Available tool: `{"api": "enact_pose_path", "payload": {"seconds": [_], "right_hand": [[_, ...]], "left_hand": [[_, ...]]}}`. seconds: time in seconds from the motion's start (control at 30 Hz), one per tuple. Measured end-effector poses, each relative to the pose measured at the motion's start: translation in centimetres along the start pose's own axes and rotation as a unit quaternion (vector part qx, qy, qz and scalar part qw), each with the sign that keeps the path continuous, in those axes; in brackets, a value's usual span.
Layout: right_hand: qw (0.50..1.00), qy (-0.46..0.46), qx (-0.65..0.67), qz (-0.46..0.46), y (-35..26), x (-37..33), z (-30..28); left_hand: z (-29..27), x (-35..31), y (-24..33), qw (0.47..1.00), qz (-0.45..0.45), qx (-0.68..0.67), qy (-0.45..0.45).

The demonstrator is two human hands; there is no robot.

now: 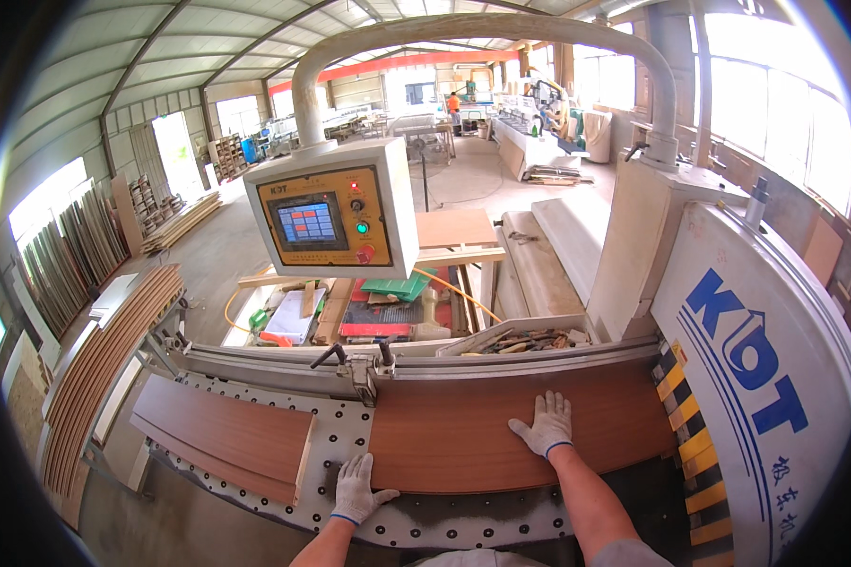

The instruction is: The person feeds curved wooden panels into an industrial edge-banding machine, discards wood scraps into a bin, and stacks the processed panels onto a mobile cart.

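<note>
A brown wood-grain board [463,439] lies flat on the machine table [342,449], its far edge along the metal fence [501,367]. My left hand [356,489], in a pale work glove, rests at the board's near left corner with its fingers stretched out. On top of the board, right of its middle, my gloved right hand [546,425] lies flat with fingers spread. Left of the board, apart from it, are brown boards [227,437] lying one over another on the table. A metal stop block [359,373] with black handles sits on the fence by the board's far left corner.
A control box [336,213] with a lit screen hangs from a curved pipe. At right stands the white machine housing [738,359] beside yellow-black striped guards [695,444]. Stacked boards [113,350] stand at left. Beyond the fence lies a scrap-filled trough [525,342]. Far back is a person in orange [454,102].
</note>
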State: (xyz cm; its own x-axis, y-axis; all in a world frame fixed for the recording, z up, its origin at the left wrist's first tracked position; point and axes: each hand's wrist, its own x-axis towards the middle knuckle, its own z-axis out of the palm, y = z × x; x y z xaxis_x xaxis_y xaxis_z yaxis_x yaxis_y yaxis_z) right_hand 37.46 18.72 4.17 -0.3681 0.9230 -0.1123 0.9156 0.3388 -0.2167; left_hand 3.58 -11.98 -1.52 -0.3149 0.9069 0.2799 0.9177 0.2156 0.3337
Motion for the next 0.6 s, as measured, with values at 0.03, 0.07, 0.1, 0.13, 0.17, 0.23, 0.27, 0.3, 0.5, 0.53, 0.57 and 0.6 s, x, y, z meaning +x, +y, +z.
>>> {"api": "enact_pose_path", "payload": {"seconds": [0.03,0.07,0.1,0.13,0.17,0.23,0.27,0.3,0.5,0.53,0.57,0.6], "right_hand": [[1.000,0.000,0.001,0.001,0.0,-0.1,-0.1],[1.000,0.001,0.002,0.002,0.0,-0.1,-0.1],[1.000,0.001,0.002,0.002,0.0,-0.1,0.0],[1.000,0.004,0.002,0.001,0.1,-0.1,0.1],[1.000,0.007,0.001,0.000,0.2,0.0,0.1],[1.000,0.009,0.001,0.001,0.4,0.0,0.2],[1.000,0.010,0.001,0.001,0.5,0.0,0.2],[1.000,0.010,0.001,0.001,0.6,-0.1,0.2],[1.000,0.001,-0.008,-0.014,0.4,0.2,0.5],[0.999,0.025,-0.005,-0.021,0.0,0.0,0.4],[0.998,0.046,0.000,-0.030,-0.3,-0.2,0.5],[0.998,0.034,-0.004,-0.050,-0.5,-0.3,0.3]], "left_hand": [[0.0,0.0,0.0,1.000,0.000,0.000,0.000],[0.0,0.0,0.0,1.000,0.003,0.001,0.003],[0.0,0.0,0.0,1.000,0.005,0.003,0.005],[0.1,0.0,0.0,1.000,0.006,0.003,0.006],[0.2,0.0,-0.1,1.000,0.008,0.002,0.009],[0.2,0.0,0.0,1.000,0.011,0.000,0.012],[0.1,0.0,0.1,1.000,0.009,-0.001,0.012],[0.2,0.0,0.2,1.000,0.008,-0.002,0.013],[0.1,-0.4,-0.1,0.999,0.016,-0.039,0.024],[-0.2,-0.7,0.0,0.999,-0.003,-0.037,0.027],[-0.6,-0.4,0.3,0.999,0.005,-0.036,0.022],[-0.9,-0.1,0.6,0.999,0.011,-0.035,0.019]]}}
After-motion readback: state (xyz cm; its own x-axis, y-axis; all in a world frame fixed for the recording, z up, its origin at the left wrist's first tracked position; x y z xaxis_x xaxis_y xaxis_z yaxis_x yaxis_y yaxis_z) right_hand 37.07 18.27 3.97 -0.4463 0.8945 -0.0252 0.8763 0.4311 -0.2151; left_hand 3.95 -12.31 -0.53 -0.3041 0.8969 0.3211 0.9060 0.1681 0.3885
